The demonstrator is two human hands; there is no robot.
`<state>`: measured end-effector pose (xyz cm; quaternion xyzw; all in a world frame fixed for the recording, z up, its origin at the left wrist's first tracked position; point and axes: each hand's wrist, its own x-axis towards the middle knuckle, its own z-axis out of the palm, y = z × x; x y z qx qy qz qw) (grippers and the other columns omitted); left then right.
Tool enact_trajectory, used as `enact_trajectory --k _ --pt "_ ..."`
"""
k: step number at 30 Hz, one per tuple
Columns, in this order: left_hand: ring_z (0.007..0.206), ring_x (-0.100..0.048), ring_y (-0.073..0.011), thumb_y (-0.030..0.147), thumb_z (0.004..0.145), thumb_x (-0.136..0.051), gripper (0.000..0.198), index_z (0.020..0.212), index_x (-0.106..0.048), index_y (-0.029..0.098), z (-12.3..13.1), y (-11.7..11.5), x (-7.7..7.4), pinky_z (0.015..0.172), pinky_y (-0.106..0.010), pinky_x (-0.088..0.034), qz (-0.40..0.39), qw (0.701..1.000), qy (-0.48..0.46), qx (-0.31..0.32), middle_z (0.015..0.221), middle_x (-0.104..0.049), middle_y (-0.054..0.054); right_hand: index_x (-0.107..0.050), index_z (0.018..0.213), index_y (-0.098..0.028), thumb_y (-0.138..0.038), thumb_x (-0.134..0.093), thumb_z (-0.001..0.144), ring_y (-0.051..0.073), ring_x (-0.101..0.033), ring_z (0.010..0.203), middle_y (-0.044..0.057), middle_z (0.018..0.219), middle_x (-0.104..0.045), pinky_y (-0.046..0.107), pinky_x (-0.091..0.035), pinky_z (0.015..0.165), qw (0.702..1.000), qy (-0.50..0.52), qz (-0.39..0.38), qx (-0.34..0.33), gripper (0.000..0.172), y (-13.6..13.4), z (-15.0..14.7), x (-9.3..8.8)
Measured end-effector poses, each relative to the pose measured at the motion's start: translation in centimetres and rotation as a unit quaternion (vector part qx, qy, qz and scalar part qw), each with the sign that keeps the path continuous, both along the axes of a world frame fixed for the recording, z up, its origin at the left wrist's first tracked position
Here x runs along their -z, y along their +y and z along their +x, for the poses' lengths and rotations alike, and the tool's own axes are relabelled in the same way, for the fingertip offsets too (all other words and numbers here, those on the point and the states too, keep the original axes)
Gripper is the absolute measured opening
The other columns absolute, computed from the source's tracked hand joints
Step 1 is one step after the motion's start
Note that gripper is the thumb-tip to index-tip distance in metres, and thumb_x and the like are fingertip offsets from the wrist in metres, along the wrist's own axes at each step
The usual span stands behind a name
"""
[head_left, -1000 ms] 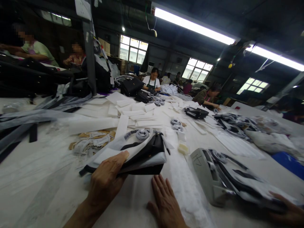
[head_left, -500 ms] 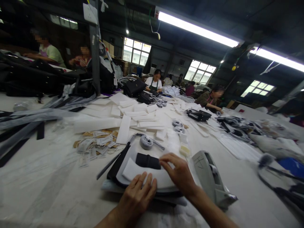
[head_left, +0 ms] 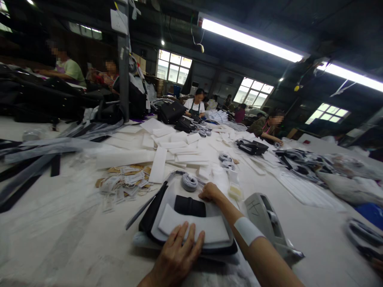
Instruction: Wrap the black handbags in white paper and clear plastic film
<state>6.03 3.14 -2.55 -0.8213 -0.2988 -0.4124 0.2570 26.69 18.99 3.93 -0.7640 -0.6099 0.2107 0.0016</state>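
Observation:
A black bag [head_left: 151,211] lies flat before me, with a pale sheet over its upper face. On top are a white foam sheet [head_left: 194,227] and a black strap piece [head_left: 190,206]. My left hand [head_left: 181,247] rests on the foam's near edge, fingers spread. Over the bag's far edge, my right hand [head_left: 212,192] has its fingers curled together; what is in them, if anything, is hidden. A coiled grey-wrapped strap [head_left: 189,182] sits just left of that hand. Beside my right forearm stands a grey tape dispenser [head_left: 263,223].
Tags on strings [head_left: 125,181] lie in a heap to the left. White foam pieces [head_left: 176,147] spread across the table's middle. Wrapped straps [head_left: 38,171] cover the far left, a yellowish block [head_left: 235,191] lies beyond the dispenser, and co-workers sit around the table.
My right hand has moved away from the black strap piece to the bag's far edge, near the coiled strap. The left hand stays on the foam. The view has shifted slightly.

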Motion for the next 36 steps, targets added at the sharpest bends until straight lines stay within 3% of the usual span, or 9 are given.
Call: enact_trajectory --k 4,10,13,18,24,28,32,36 --pt "0.116 -0.058 -0.0224 0.027 0.103 -0.039 0.038 0.138 -0.053 0.029 0.0 -0.1 0.2 0.107 -0.039 -0.033 -0.009 1.000 0.013 -0.013 0.122 -0.064 -0.006 -0.063 0.090 -0.014 -0.033 -0.065 0.093 0.012 -0.062 0.068 -0.001 0.083 -0.065 0.027 -0.053 0.063 0.994 0.087 0.067 -0.009 0.019 -1.6 1.8 0.7" --pt "0.116 -0.058 -0.0202 0.025 0.104 -0.035 0.039 0.138 -0.054 0.034 -1.2 0.2 -0.4 0.107 -0.037 -0.036 -0.027 1.000 -0.008 -0.015 0.124 -0.064 -0.004 -0.052 0.074 -0.020 -0.015 -0.065 0.074 0.012 -0.056 0.063 -0.008 0.063 -0.057 0.023 -0.042 0.062 0.960 0.194 0.201 -0.037 0.014 -5.0 2.9 1.7" --pt "0.117 -0.058 -0.0201 0.024 0.104 -0.036 0.040 0.138 -0.053 0.034 -1.8 0.2 -0.8 0.108 -0.036 -0.036 -0.031 0.999 0.013 -0.017 0.126 -0.064 -0.003 -0.051 0.077 -0.021 -0.020 -0.064 0.070 0.013 -0.054 0.059 -0.008 0.060 -0.058 0.024 -0.040 0.061 0.943 0.233 0.234 -0.042 0.014 -5.4 2.9 2.0" --pt "0.120 -0.057 -0.0208 0.024 0.103 -0.036 0.039 0.136 -0.056 0.033 -1.5 0.0 -0.1 0.111 -0.038 -0.034 -0.028 0.999 -0.018 -0.018 0.124 -0.064 -0.004 -0.055 0.066 -0.020 -0.033 -0.065 0.072 0.015 -0.055 0.062 -0.004 0.062 -0.060 0.025 -0.041 0.061 0.920 0.283 0.271 -0.034 0.018 -6.3 3.2 1.8" --pt "0.121 -0.056 -0.0227 0.024 0.102 -0.041 0.035 0.132 -0.059 0.032 -1.4 -0.5 -0.3 0.109 -0.039 -0.036 -0.044 0.999 0.007 -0.014 0.128 -0.063 -0.004 -0.073 0.077 -0.017 -0.046 -0.068 0.079 0.022 -0.067 0.073 0.004 0.075 -0.073 0.030 -0.052 0.068 0.902 0.333 0.270 -0.046 0.029 -10.8 3.6 0.8" --pt "0.121 -0.055 -0.0230 0.024 0.102 -0.043 0.034 0.129 -0.061 0.033 -1.4 -0.6 -0.7 0.108 -0.040 -0.037 -0.054 0.998 0.011 -0.019 0.131 -0.062 -0.002 -0.078 0.086 -0.022 -0.043 -0.069 0.082 0.026 -0.072 0.084 0.005 0.087 -0.078 0.036 -0.058 0.079 0.896 0.314 0.303 -0.078 0.023 -14.3 3.4 -0.3" --pt "0.118 -0.056 -0.0226 0.023 0.102 -0.040 0.035 0.128 -0.062 0.031 -1.2 -0.5 -0.9 0.107 -0.039 -0.036 -0.048 0.999 0.008 -0.009 0.128 -0.064 -0.003 -0.076 0.099 -0.026 -0.029 -0.062 0.091 0.025 -0.072 0.096 0.004 0.098 -0.078 0.045 -0.054 0.099 0.878 0.203 0.385 -0.201 0.016 -17.3 2.6 -0.9" --pt "0.118 -0.057 -0.0227 0.024 0.102 -0.041 0.033 0.127 -0.061 0.030 -1.3 -0.7 -1.0 0.109 -0.041 -0.035 -0.056 0.998 0.028 -0.015 0.127 -0.064 -0.004 -0.070 0.111 -0.023 -0.014 -0.054 0.094 0.022 -0.068 0.109 0.006 0.109 -0.074 0.047 -0.049 0.106 0.853 0.080 0.427 -0.289 0.025 -19.7 0.7 -0.7"
